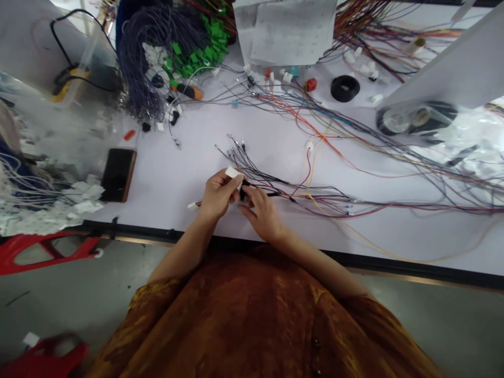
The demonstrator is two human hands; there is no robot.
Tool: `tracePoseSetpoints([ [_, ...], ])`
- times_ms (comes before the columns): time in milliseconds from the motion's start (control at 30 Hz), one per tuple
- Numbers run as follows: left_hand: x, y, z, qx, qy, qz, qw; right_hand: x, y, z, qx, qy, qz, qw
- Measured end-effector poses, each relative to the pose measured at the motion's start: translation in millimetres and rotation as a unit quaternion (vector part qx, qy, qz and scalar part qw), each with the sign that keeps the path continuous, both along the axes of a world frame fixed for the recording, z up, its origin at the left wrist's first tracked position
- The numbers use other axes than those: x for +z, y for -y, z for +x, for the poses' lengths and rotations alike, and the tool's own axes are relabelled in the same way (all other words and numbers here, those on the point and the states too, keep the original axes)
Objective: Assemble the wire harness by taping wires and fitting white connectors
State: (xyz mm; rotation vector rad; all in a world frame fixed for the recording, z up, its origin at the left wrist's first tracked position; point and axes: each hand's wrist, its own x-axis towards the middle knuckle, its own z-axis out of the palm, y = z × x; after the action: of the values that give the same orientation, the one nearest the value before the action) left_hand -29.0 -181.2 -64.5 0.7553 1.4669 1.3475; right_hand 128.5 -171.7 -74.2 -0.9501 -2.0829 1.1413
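Observation:
My left hand (pixel 218 195) is closed around a small white plastic connector (pixel 233 172), which sticks up above the fingers. My right hand (pixel 263 211) meets it from the right, fingers pinched on thin black wires (pixel 268 181) at the connector. Those wires fan out up and to the left, ending in small metal terminals (pixel 234 147). Both hands rest near the front edge of the white table (pixel 189 173). A small white connector (pixel 192 205) lies just left of my left hand.
A dark phone (pixel 117 174) lies at the left. Bundles of coloured wires (pixel 354 157) run across the right half. A black tape roll (pixel 345 87), green-tagged wire bundles (pixel 189 47), paper sheets (pixel 291 29) and plastic bags (pixel 47 157) crowd the back and left. A red stool (pixel 43 249) stands below.

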Motion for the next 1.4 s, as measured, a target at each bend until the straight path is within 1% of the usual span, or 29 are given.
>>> tracePoseSetpoints([
  [67,6.8,5.1,5.0,0.006,-0.008,0.001,1.0,2.7,-3.8,5.5,0.023,0.001,0.018,1.0],
  [133,12.6,11.2,11.7,0.012,-0.042,0.022,0.999,11.4,-20.5,10.5,-0.022,-0.02,-0.007,1.0],
  [167,14.3,14.2,15.2,0.012,-0.064,0.038,0.997,16.1,-32.1,11.3,-0.05,-0.028,-0.043,0.997],
  [200,15.0,16.8,18.7,0.009,-0.089,0.053,0.995,20.1,-44.5,10.4,-0.064,-0.027,-0.098,0.993],
  [233,14.7,19.2,21.8,0.006,-0.114,0.065,0.991,22.8,-56.8,7.9,-0.059,-0.02,-0.166,0.984],
  [267,13.5,21.0,24.4,0.003,-0.136,0.072,0.988,23.9,-68.3,4.1,-0.04,-0.014,-0.241,0.97],
  [333,9.7,23.4,28.0,0.005,-0.162,0.077,0.984,22.5,-86.7,-4.2,-0.007,-0.027,-0.38,0.924],
  [400,5.9,23.9,29.2,0.025,-0.154,0.074,0.985,19.0,-96.1,-7.9,-0.038,-0.08,-0.473,0.877],
  [433,4.4,23.4,29.1,0.041,-0.141,0.071,0.987,17.7,-96.6,-6.8,-0.065,-0.111,-0.496,0.859],
  [467,3.3,22.4,28.7,0.06,-0.128,0.069,0.988,16.8,-94.0,-3.7,-0.091,-0.135,-0.503,0.849],
  [500,2.5,20.9,28.0,0.077,-0.12,0.066,0.988,16.4,-88.1,0.9,-0.107,-0.149,-0.491,0.851],
  [533,1.9,18.9,27.1,0.092,-0.118,0.065,0.987,16.0,-79.0,6.3,-0.113,-0.155,-0.46,0.867],
  [567,1.5,16.5,26.1,0.101,-0.12,0.064,0.986,15.5,-67.3,11.6,-0.115,-0.153,-0.407,0.893],
  [633,0.7,11.2,24.1,0.097,-0.119,0.059,0.986,12.4,-39.0,19.8,-0.104,-0.123,-0.252,0.954],
  [667,0.3,8.8,23.2,0.087,-0.11,0.054,0.989,9.7,-24.9,22.2,-0.09,-0.096,-0.169,0.977],
  [700,0.0,6.9,22.7,0.077,-0.095,0.049,0.991,6.8,-12.6,23.5,-0.057,-0.061,-0.104,0.991],
  [767,0.2,5.5,22.6,0.064,-0.06,0.038,0.995,2.2,1.9,24.9,0.01,-0.013,-0.023,1.0],
  [800,1.0,6.3,23.3,0.062,-0.049,0.036,0.996,1.8,3.0,25.6,0.028,-0.009,-0.005,1.0],
  [833,2.4,7.9,24.4,0.059,-0.045,0.037,0.997,2.9,-0.2,26.4,0.019,-0.017,0.003,1.0],
  [900,7.0,13.3,27.7,0.047,-0.072,0.047,0.995,8.9,-17.0,27.3,-0.044,-0.04,-0.02,0.998],
  [933,9.7,16.4,29.5,0.035,-0.104,0.059,0.992,12.6,-28.8,26.7,-0.073,-0.04,-0.056,0.995],
  [967,12.5,19.5,31.1,0.017,-0.148,0.075,0.986,15.8,-41.4,25.1,-0.083,-0.029,-0.107,0.99],
  [1033,16.9,24.4,33.0,-0.025,-0.248,0.104,0.963,18.7,-64.7,19.5,-0.046,-0.009,-0.226,0.973],
  [1067,18.0,25.8,33.2,-0.043,-0.288,0.114,0.95,18.2,-73.8,16.4,-0.024,-0.013,-0.285,0.958],
  [1133,17.1,26.3,32.0,-0.052,-0.32,0.123,0.938,14.0,-84.4,12.3,-0.025,-0.06,-0.388,0.919],
  [1200,11.9,23.6,29.5,-0.018,-0.277,0.115,0.954,8.3,-85.0,14.3,-0.066,-0.132,-0.456,0.878],
  [1267,3.1,18.5,26.7,0.029,-0.196,0.095,0.976,3.6,-78.7,22.4,-0.09,-0.179,-0.479,0.855],
  [1333,-7.4,12.0,24.0,0.053,-0.117,0.069,0.989,0.1,-70.6,33.1,-0.087,-0.208,-0.47,0.854],
  [1400,-17.2,5.2,22.0,0.031,-0.057,0.05,0.997,-3.2,-65.1,42.1,-0.083,-0.226,-0.452,0.859],
])
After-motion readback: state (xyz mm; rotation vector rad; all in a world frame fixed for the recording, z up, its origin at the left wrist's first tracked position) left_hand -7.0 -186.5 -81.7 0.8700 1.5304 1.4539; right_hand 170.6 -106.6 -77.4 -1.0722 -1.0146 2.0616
